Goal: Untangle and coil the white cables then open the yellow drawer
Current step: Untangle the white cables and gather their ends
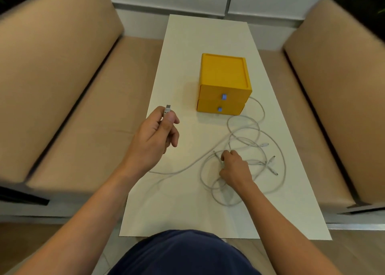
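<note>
- Several white cables [245,133] lie in loose, overlapping loops on the tabletop [187,45], in the lower right of centre; they are still tangled, not coiled.
- One strand runs left out of the tangle and up to the left hand [154,137], held above the tabletop at centre left. Its grip is closed on a plug [167,109], pinched between thumb and forefinger with the metal tip pointing up.
- The right hand [235,170] rests on the tangle with its fingers curled down, its grip closed round a strand.
- Three loose connectors [271,160] lie just right of that hand, among the loops.
- The yellow drawer unit [224,72] stands at the middle of the frame, just above the tangle. One cable loop curves against its lower right corner.
- Its upper drawer [210,95] and lower drawer [208,108] are both closed, so their contents are hidden. Each carries a small blue pull [224,96].
- Two tan cushioned benches [62,76] flank the tabletop, left and right.
- A dark blue garment [183,254] fills the bottom centre.
</note>
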`<state>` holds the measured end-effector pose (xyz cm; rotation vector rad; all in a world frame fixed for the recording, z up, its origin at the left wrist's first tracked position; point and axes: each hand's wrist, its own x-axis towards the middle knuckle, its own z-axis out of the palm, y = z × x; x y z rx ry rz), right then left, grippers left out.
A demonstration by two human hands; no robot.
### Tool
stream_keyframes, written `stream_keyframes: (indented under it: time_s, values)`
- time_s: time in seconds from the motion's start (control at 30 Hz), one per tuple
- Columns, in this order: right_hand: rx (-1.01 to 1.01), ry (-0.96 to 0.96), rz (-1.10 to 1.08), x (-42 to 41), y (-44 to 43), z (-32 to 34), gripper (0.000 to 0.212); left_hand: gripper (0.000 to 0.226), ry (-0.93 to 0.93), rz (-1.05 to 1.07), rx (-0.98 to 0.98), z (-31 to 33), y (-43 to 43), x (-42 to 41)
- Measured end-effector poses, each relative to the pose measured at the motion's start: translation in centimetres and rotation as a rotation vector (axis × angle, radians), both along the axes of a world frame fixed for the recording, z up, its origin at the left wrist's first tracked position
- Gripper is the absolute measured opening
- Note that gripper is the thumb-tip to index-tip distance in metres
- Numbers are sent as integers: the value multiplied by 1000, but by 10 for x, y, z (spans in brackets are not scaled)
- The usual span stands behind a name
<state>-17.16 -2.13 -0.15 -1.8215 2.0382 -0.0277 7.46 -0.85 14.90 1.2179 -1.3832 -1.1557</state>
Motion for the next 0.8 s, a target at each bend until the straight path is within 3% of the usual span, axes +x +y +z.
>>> stream_keyframes:
  time_s: [0.13, 0.33, 0.43, 0.5, 0.57, 0.67, 0.7, 0.8]
  values:
    - [8, -97, -73, 9, 1, 7, 43, 26, -34, -33, 0, -7, 4, 1]
    - [33, -540, -451, 9, 10, 46, 22, 30, 106, -52, 35, -8, 6, -1]
    - [72, -855, -544, 6, 16, 72, 26, 28, 132, -93, 46, -8, 3, -2]
    - [58, -933, -528, 4, 23, 92, 25, 26, 130, -129, 32, -8, 2, -2]
    - [-12, -737, -427, 2, 27, 109, 15, 25, 108, -140, 4, -8, 1, -4]
    - [-156, -5, -224, 2, 29, 130, 17, 25, 98, -135, -17, -4, 0, -7]
    - [-213, 138, -204, 4, 29, 136, 15, 26, 92, -134, -22, -3, 0, -8]
    - [-446, 180, -196, 11, 25, 149, 8, 26, 89, -132, -39, 1, 0, -10]
